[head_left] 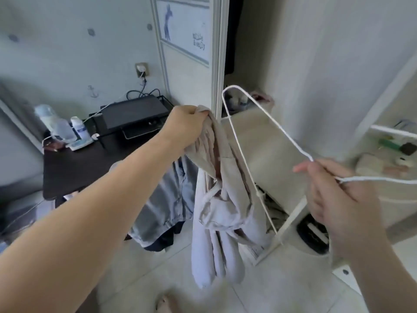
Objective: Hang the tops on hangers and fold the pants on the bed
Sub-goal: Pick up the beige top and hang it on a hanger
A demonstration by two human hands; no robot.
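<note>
A pale beige zip-up top [220,206] hangs bunched in the air at the middle of the head view. My left hand [184,127] grips its upper edge, and the sleeves dangle toward the floor. My right hand [334,193] pinches the neck of a white wire hanger [241,141] at the right. One arm of the hanger runs down behind the top's fabric, and its rounded end points up toward the wardrobe. Blue jeans [167,199] hang over the edge of a dark desk behind the top.
The dark desk [74,168] at the left carries bottles, cables and a black rack. A beige box [270,150] stands in the open wardrobe straight ahead. At the right is a white shelf [392,132] with small items. Pale tiled floor lies below.
</note>
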